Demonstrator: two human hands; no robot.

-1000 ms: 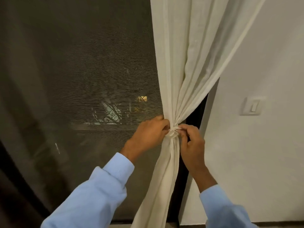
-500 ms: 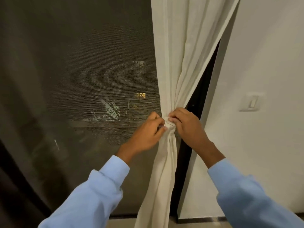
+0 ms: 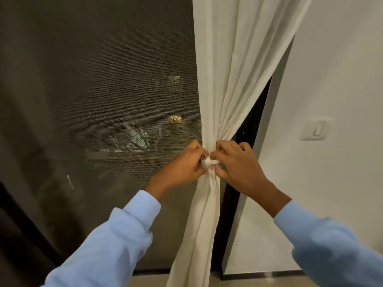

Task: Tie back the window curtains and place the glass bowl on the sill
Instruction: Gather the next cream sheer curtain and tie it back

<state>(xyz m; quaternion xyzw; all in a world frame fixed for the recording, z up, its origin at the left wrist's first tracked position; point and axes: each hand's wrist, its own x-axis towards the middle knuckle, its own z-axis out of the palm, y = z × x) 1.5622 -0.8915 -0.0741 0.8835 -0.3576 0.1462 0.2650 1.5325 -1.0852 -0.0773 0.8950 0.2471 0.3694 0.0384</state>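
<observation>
A cream curtain (image 3: 234, 65) hangs at the right side of the window and is gathered into a narrow bunch at mid height. A small white tie (image 3: 209, 162) wraps that bunch. My left hand (image 3: 184, 164) pinches the tie from the left side. My right hand (image 3: 236, 162) pinches it from the right, fingers curled over the knot. Below the tie the cloth falls in a loose column (image 3: 199, 235) to the floor. No glass bowl or sill shows in this view.
A dark mesh screen (image 3: 103, 100) covers the window, with lights outside behind it. The black window frame (image 3: 232, 214) runs beside the curtain. A white wall (image 3: 331, 79) with a light switch (image 3: 316, 131) stands at the right. A strip of floor shows at the bottom.
My right hand has come over the top of the knot from below. Both hands have closed tighter on the tie, and the curtain's upper right edge has swung out again.
</observation>
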